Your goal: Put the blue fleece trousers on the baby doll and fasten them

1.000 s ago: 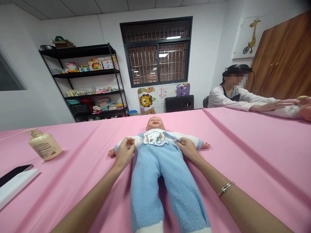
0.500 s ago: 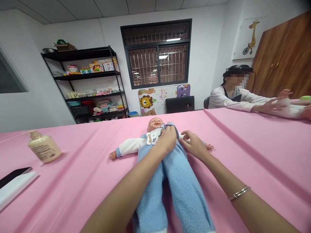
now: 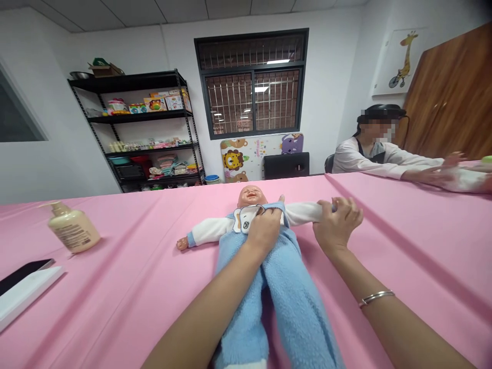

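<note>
A baby doll point(image 3: 251, 196) lies on its back on the pink-covered table, head away from me. It wears a fleecy blue romper point(image 3: 246, 287) with white sleeves and an animal face on the chest. My left hand point(image 3: 265, 225) is closed on the romper's chest edge, fingertips partly hidden under the cloth. Out to the side, my right hand point(image 3: 338, 220) wraps round the cuff end of the doll's white sleeve point(image 3: 303, 213), which is stretched out straight. The doll's hand on that side is hidden by my fingers. Its other arm point(image 3: 207, 231) lies spread on the table.
At left on the pink tablecloth point(image 3: 126, 287) stand a pump bottle point(image 3: 73, 228), a dark phone point(image 3: 25, 274) and a white box point(image 3: 31, 296). Across at the right sits another person point(image 3: 369, 148), arms on the table. Behind are a loaded shelf point(image 3: 134, 118) and a black chair point(image 3: 286, 166).
My right hand has moved outward from beside the doll's chest to the end of its sleeve and closed there. My left hand stays at the chest. The view has shifted slightly.
</note>
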### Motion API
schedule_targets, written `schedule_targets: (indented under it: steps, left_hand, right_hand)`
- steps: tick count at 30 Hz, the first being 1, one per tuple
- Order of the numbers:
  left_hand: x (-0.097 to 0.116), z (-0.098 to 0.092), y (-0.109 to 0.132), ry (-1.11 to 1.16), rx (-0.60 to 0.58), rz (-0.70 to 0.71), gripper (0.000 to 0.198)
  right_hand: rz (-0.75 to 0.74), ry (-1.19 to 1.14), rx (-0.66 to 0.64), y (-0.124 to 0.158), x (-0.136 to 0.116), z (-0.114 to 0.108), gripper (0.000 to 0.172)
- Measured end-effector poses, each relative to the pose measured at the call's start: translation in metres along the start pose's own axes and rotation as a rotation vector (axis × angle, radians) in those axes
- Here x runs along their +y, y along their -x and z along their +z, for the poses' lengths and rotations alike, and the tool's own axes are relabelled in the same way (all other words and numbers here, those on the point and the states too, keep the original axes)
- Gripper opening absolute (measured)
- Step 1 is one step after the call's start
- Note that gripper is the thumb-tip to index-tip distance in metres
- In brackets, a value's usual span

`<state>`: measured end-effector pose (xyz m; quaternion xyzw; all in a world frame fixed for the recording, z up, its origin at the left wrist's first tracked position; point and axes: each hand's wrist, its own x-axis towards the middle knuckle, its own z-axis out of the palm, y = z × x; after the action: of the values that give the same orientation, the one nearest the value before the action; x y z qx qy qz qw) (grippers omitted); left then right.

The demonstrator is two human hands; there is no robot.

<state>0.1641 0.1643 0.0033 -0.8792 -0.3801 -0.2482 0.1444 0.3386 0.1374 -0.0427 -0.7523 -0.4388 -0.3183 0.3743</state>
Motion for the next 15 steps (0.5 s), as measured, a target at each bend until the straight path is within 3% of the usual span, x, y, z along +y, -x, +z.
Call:
schedule_targets:
  steps: [2,6,8,11,15]
  left_hand:
    - [0.000,0.001,0.001,-0.016,0.043,-0.006,0.056]
    - [0.001,0.000,0.002,-0.038,0.065,0.013,0.054]
    - [0.003,-0.001,0.002,-0.060,0.056,0.005,0.053]
    - [0.004,-0.002,0.003,-0.065,0.072,-0.013,0.051]
    - [0.003,-0.001,0.004,0.039,0.197,0.025,0.056]
  right_hand:
    - [0.031,-0.161,0.060,-0.002,-0.006,-0.004,0.042]
    - [0.201,-0.700,-0.151,-0.007,-0.013,-0.006,0.095]
    - [0.254,-0.896,-0.213,-0.008,-0.015,-0.008,0.106]
    - [0.170,-1.009,-0.250,-0.008,-0.023,-0.012,0.092]
    - [-0.092,-0.909,-0.336,0.001,-0.035,-0.012,0.058]
